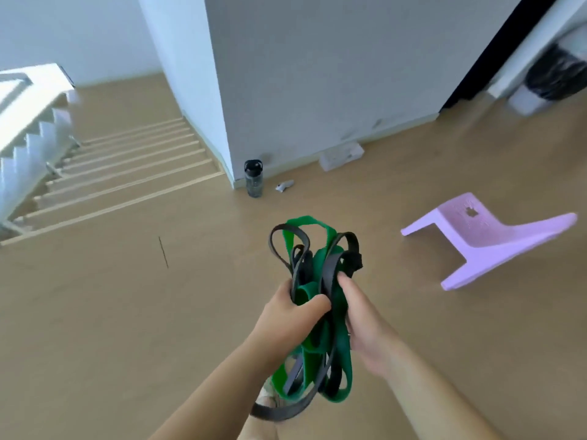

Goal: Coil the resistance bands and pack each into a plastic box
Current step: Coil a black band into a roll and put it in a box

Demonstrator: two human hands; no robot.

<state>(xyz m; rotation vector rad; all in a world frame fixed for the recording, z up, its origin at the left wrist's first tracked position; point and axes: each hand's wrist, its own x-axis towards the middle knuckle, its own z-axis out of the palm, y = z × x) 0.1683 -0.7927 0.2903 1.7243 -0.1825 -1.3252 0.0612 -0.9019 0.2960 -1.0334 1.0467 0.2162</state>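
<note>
We grip the tangled green and black rubber resistance bands [317, 300] between our left hand [292, 315] and right hand [365, 325], fingers [347, 285] clamped around them.

Matt, seemingly rubbery resistance bands [341, 347]

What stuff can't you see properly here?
Head view only.
1. How many resistance bands: tangled, and the left hand and right hand cover the middle.
2. Small white thing by the bottle: too small, blurred.
3. Black bag top right: blurred, cut by the edge.
</note>
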